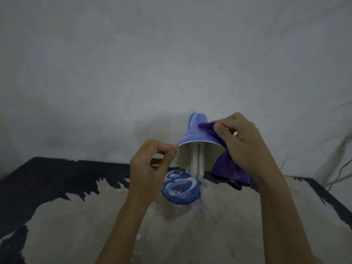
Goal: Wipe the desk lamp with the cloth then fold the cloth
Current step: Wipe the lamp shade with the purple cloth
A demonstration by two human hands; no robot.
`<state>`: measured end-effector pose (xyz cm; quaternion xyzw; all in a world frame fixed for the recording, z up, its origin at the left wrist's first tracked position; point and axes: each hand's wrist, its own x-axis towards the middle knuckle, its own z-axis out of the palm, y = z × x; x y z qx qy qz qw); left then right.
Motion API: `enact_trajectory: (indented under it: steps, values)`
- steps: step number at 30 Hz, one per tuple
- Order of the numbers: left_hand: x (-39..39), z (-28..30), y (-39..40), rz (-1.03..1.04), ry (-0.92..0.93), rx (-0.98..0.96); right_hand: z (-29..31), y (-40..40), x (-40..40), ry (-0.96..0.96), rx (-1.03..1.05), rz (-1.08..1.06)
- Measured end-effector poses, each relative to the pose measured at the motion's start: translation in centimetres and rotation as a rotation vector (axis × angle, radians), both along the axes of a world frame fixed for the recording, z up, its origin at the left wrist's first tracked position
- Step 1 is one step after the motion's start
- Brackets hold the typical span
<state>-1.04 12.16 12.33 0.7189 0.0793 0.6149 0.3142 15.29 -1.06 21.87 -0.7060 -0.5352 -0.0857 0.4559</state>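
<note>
A blue desk lamp stands at the table's middle, its shade (192, 130) tilted toward me with a white bulb (197, 161) showing inside. Its round blue base (181, 189) carries white dusty streaks and a small red switch. My left hand (152, 166) pinches the shade's left rim between thumb and fingers. My right hand (242, 141) grips a purple cloth (228, 168) and presses it against the shade's upper right side. The rest of the cloth hangs down beside the shade. The lamp's neck is hidden behind the shade.
The table (209, 235) has a worn pale top with black patches at the left (47, 183) and along the right edge. A grey wall (171, 63) stands close behind the lamp. A thin cord (341, 172) runs down at the far right.
</note>
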Motion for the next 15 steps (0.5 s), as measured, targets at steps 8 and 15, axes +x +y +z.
enact_trajectory:
  steps: [8,15]
  values:
    - [-0.7,0.2,0.3,0.026,0.037,0.039,1.4,-1.8,-2.4,-0.121,-0.073,0.181]
    - [-1.5,1.9,-0.6,0.040,0.095,0.052,1.7,-2.9,-3.6,-0.008,0.003,0.249]
